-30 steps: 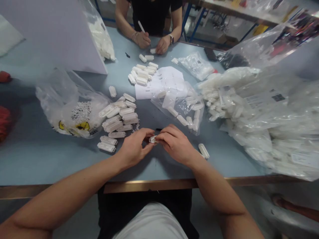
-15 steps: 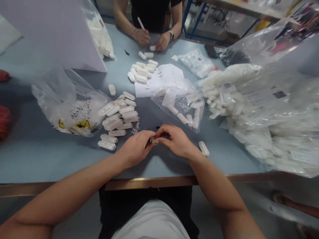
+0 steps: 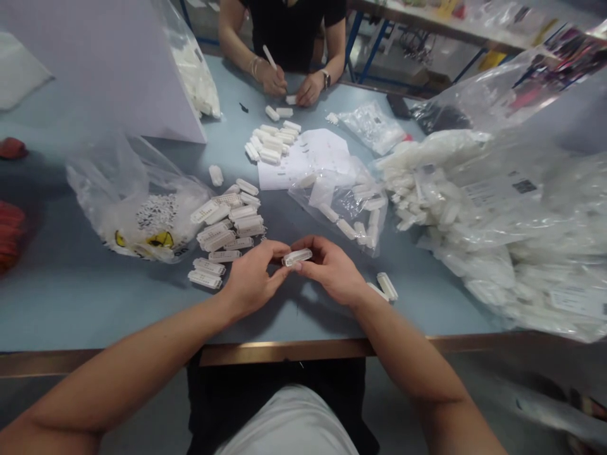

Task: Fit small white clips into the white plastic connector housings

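Near the table's front edge, a small white plastic case is pinched between my two hands, long side roughly crosswise. My left hand grips its left end with thumb and fingers. My right hand is closed around its right end, the thumb along the near side. Just left of my left hand lies a heap of similar white cases with printed markings. Right of my right wrist, two more white cases rest on the table, one partly hidden by the forearm.
A clear bag of tiny white pieces stands left. A clear bag of white cases lies ahead on a printed sheet. Large filled plastic bags crowd the right. Across the table, a person's hands hold a pen and a white piece.
The white case between my fingers has turned and now shows its long side. My hands have parted slightly. A second case now shows beside my right forearm.
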### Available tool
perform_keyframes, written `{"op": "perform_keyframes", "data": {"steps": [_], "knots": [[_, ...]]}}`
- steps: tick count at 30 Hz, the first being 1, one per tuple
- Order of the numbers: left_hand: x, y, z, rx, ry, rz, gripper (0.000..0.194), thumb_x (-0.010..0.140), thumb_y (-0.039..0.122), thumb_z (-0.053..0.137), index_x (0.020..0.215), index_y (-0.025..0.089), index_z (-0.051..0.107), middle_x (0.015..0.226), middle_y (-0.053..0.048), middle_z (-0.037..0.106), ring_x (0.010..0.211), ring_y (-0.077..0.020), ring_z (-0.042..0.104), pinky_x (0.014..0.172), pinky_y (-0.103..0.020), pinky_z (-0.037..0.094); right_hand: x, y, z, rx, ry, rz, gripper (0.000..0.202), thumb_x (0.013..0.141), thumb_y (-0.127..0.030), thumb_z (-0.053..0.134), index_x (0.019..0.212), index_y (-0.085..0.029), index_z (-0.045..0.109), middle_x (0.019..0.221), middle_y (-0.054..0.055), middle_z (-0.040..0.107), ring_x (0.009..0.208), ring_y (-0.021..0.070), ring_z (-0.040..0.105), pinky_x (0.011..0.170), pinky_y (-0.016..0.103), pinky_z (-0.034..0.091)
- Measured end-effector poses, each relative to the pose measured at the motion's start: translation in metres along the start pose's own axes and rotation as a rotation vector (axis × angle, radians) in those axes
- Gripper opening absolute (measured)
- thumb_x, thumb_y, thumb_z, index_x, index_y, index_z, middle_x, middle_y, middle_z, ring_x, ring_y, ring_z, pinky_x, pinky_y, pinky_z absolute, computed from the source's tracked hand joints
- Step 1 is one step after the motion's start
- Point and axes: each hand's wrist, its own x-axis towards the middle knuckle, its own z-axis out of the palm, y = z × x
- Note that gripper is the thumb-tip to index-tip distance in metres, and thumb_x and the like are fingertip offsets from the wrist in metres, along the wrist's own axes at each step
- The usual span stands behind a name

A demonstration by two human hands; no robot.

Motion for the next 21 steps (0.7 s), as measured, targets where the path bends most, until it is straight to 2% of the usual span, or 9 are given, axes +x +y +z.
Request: {"op": "perform_keyframes", "data": {"steps": [7, 16, 21], "knots": [[-0.0009, 0.0018, 0.0003, 0.000, 0.006, 0.013, 0.018, 0.086, 0.030, 0.062, 0.102, 0.022, 0.066, 0.093, -0.002, 0.075, 0.084, -0.0184, 0.072, 0.078, -0.028, 0.057, 0.0007, 0.0044, 0.0031, 0.055, 0.027, 0.026, 0.043, 0.070, -0.044, 0.084, 0.100, -0.020, 0.064, 0.093, 0.003, 0.070, 0.084, 0.0167, 0.064, 0.080, 0.032, 0.051], [-0.0034, 0.0030, 0.0001, 0.067, -0.013, 0.025, 0.018, 0.088, 0.028, 0.060, 0.104, 0.023, 0.068, 0.097, -0.002, 0.076, 0.088, -0.0191, 0.072, 0.080, -0.028, 0.057, 0.0005, 0.0047, 0.0071, 0.064, 0.106, 0.072, 0.038, 0.064, -0.035, 0.084, 0.094, -0.019, 0.067, 0.085, 0.002, 0.070, 0.078, 0.0169, 0.063, 0.076, 0.032, 0.051], [-0.0058, 0.0035, 0.0018, 0.075, 0.006, 0.085, 0.017, 0.090, 0.025, 0.058, 0.104, 0.024, 0.069, 0.097, -0.002, 0.076, 0.090, -0.0182, 0.072, 0.082, -0.027, 0.056, 0.0009, 0.0058, 0.0066, 0.058, 0.101, 0.080, 0.035, 0.063, -0.034, 0.083, 0.090, -0.019, 0.066, 0.082, 0.001, 0.069, 0.075, 0.0170, 0.064, 0.073, 0.031, 0.052]]}}
